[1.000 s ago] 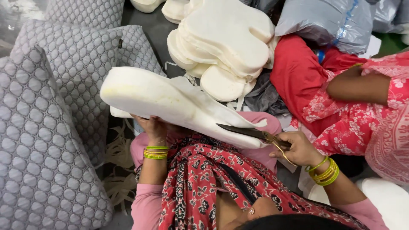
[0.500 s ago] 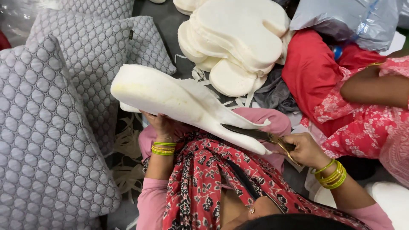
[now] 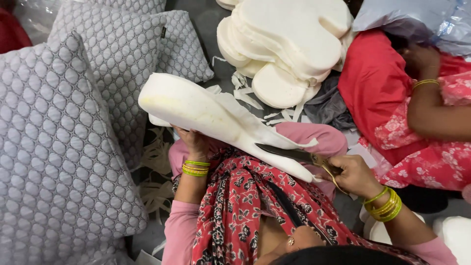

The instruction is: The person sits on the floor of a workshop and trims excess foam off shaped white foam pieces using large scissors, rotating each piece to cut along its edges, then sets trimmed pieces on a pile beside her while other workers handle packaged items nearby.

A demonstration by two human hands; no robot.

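Our left hand (image 3: 194, 142) grips the white foam piece (image 3: 211, 115) from below; our right hand (image 3: 354, 174) fingers clamp scissors (image 3: 294, 153), blades in the foam edge.

Overall brightness: even and moderate; soft, diffuse light from above, no hard beam.
Shadows: faint and soft-edged; a darker band lies under the foam piece (image 3: 211, 115), over the left hand (image 3: 194, 142).
Bright areas: the stacked foam pads (image 3: 289, 39) sit close to white, with surface detail thin but not fully lost.
Glare: dull sheen on the plastic bag (image 3: 417, 22) at upper right; a slight glint on the scissors (image 3: 289, 153).
Focus: sharp in the centre; the quilted pattern on the grey cushions (image 3: 59, 147) reads clearly.
Blur: mild softness at the bottom edge, where dark hair sits nearest the lens.
Edge distortion: slight wide-angle stretch toward the corners.
Colour: saturated reds and pinks, no visible cast.
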